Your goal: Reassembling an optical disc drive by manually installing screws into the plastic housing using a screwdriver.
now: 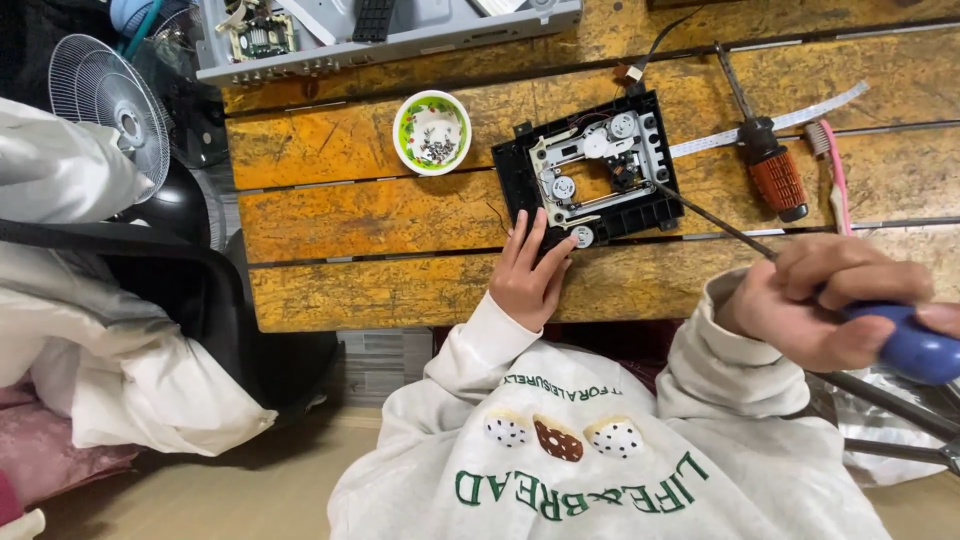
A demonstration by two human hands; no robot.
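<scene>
I see the disc drive (592, 172) sitting centre-top of frame on the wooden table (380, 215). My right hand (830, 300), lower right, is clenched round a blue-handled screwdriver (915, 348); its shaft runs up-left, tip at the drive's middle-right. My left hand (530, 275) is nearer, fingers spread, pinning the drive's lower-left corner. Can't make out the screw under the tip; handle end is cut off at frame edge.

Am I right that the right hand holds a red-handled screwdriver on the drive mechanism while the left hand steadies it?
Not quite: the head view shows the right hand holding a blue-handled screwdriver. The red-handled screwdriver lies unused on the table. The left hand does steady the drive mechanism.
</scene>
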